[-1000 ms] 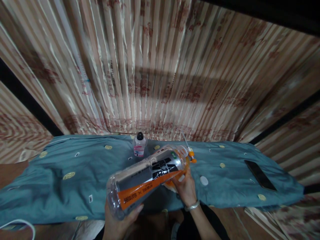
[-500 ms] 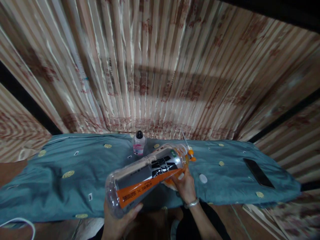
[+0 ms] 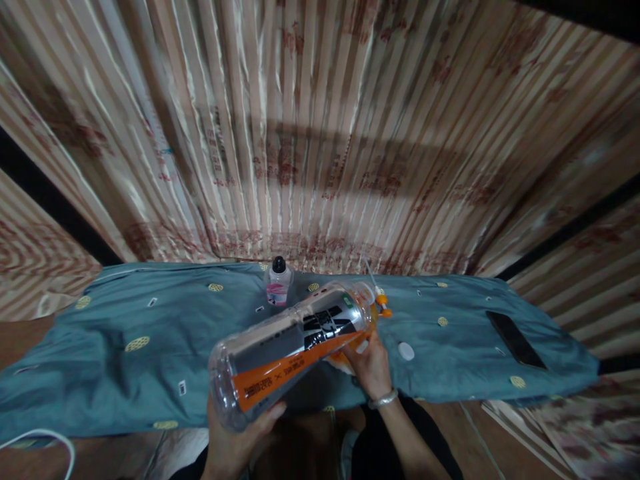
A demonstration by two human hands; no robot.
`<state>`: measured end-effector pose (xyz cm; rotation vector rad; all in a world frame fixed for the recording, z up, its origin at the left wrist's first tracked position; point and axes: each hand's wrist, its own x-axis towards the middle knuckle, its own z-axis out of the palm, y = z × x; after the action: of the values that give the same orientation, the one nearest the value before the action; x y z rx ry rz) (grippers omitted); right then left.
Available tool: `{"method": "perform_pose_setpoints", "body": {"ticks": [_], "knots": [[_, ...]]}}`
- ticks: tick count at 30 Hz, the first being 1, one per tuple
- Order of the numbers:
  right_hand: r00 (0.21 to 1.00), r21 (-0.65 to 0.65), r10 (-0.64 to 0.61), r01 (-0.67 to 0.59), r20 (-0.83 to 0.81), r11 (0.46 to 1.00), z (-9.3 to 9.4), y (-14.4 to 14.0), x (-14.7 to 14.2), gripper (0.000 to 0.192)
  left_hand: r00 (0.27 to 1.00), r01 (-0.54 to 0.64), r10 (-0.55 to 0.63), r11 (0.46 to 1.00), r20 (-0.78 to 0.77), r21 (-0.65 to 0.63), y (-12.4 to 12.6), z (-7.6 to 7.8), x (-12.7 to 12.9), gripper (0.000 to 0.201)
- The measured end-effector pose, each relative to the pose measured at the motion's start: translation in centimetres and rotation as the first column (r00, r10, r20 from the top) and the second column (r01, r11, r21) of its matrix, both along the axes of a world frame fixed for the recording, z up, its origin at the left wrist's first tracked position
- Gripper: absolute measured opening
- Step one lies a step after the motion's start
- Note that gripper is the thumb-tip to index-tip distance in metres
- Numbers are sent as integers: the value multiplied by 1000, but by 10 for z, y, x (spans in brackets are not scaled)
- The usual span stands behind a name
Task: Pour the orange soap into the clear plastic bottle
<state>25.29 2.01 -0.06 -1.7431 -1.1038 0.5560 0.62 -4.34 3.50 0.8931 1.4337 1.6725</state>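
Left hand (image 3: 235, 440) low in the frame, just left of centre, is cupped under the base of the big clear bottle (image 3: 295, 350), thumb hooked round its bottom edge, carrying the weight. The bottle lies tilted, base toward the camera, neck pointing up and right, an orange and black label along its side. Right hand (image 3: 367, 363) is closed round the neck end, fingers wrapped beneath the orange part; a bracelet (image 3: 383, 400) sits on that wrist. Just past the bottle's mouth, an orange cap piece (image 3: 383, 303) shows. Behind the bottle, toward centre frame, a small bottle with a black cap (image 3: 278, 283) stands upright on the blue cloth (image 3: 125, 360). Right of the hands, a white disc (image 3: 406, 351) lies on the cloth; farther right, a dark phone (image 3: 515, 339). A striped curtain (image 3: 320, 133) fills the top, and a white cable (image 3: 45, 440) curls at lower left.
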Motion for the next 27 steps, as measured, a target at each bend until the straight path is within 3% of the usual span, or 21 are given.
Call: {"method": "perform_pose_setpoints", "body": {"ticks": [4, 13, 20, 27], "knots": [[999, 8, 17, -16, -32, 1000, 2, -1, -1, 58, 998, 30, -28, 999, 49, -44, 2, -11, -3, 68], [1000, 47, 22, -23, 13, 999, -2, 0, 0, 50, 999, 34, -39, 986, -24, -160, -2, -31, -10, 53], [999, 42, -12, 10, 39, 999, -7, 2, 2, 57, 997, 10, -22, 985, -68, -175, -4, -33, -9, 51], [999, 33, 5, -6, 46, 999, -8, 1, 2, 57, 998, 60, -61, 986, -3, -154, -2, -26, -9, 51]]}}
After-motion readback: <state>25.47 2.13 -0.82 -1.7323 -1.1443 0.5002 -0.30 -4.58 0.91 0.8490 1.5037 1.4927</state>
